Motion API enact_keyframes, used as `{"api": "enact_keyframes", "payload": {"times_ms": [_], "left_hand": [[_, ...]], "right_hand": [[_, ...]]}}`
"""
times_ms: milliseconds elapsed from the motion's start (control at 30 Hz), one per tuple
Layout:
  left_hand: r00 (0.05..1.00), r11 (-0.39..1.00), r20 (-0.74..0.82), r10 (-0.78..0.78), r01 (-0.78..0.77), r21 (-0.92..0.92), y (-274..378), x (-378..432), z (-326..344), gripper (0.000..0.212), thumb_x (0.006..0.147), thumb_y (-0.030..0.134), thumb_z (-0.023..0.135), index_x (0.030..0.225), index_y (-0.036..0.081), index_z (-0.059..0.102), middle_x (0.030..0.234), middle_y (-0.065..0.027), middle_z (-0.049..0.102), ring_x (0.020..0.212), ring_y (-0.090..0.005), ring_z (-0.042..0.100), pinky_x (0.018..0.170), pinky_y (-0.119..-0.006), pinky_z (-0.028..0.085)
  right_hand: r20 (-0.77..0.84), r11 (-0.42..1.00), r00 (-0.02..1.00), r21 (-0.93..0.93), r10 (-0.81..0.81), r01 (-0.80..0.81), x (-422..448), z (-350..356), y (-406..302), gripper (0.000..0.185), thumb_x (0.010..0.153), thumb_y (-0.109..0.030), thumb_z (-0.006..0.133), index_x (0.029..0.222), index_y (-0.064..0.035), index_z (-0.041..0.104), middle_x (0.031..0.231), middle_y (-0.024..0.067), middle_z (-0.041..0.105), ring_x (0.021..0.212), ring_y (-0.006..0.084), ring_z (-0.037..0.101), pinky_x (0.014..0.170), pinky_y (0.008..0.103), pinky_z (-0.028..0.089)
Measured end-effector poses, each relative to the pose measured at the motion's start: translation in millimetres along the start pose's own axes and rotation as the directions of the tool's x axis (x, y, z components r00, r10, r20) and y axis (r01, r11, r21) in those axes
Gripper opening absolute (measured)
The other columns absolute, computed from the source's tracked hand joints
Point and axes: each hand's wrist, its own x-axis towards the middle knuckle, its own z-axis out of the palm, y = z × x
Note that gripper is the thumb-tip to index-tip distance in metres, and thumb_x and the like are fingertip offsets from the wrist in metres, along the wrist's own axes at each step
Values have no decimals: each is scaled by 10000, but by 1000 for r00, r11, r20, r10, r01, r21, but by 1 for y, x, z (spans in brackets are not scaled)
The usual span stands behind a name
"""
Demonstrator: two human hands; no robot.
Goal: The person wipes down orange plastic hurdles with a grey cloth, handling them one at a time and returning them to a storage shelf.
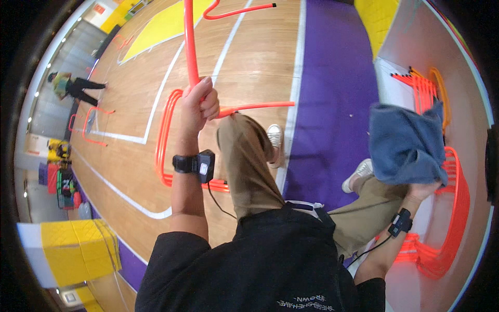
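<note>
My left hand is closed around an upright orange plastic tube, which looks like part of an agility hurdle. Another orange tube runs rightward from beside that fist, over my knee; whether the two join is hidden by the hand. Below and left of the fist, several nested orange hurdles rest on the wooden floor. My right hand grips a bunched blue cloth, which covers most of its fingers. The cloth hangs in front of orange hurdles by the wall.
Stacked orange hurdles and more hurdles lean along the right wall. A purple floor strip borders the wooden court. Far left, a person stands near a standing hurdle. Yellow padding is at lower left.
</note>
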Motion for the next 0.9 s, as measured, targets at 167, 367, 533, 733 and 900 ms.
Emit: {"api": "enact_keyframes", "payload": {"times_ms": [167,367,533,733,900], "left_hand": [[996,999,-85,-32,32,2,-6,-6,-36,289,948,238,475,696,141,373,469,52,267,346,-64,244,338,-248,204],[948,966,-288,-136,191,173,-36,-50,-72,384,939,267,505,605,152,356,457,45,309,342,-72,285,333,-246,206],[899,937,-340,-275,330,115,-58,-102,-94,390,933,280,508,595,145,365,452,35,327,334,-81,298,331,-254,224],[819,851,-343,-460,517,91,-58,-151,-95,294,906,217,575,676,124,417,487,40,347,360,-67,318,333,-237,246],[790,801,-379,-481,572,175,-58,-171,-90,277,887,216,612,690,103,455,494,40,363,364,-70,335,331,-235,256]], "right_hand": [[926,862,358,78,124,-502,11,-14,9,677,888,-445,446,1399,-18,327,1462,180,318,1345,370,290,1126,548,155],[253,984,953,21,168,-179,10,-17,11,682,925,-371,424,1419,36,190,1499,197,202,1375,344,229,1153,504,116],[488,969,842,-39,230,-243,17,-19,10,622,925,-347,449,1384,28,262,1462,197,279,1347,337,286,1140,504,168],[440,923,856,-372,272,-102,-8,10,37,607,918,-368,451,1358,15,285,1440,189,300,1329,329,302,1129,497,185],[477,694,792,-713,381,96,-27,35,63,595,912,-385,453,1337,4,305,1422,182,317,1315,322,315,1120,492,199]]}}
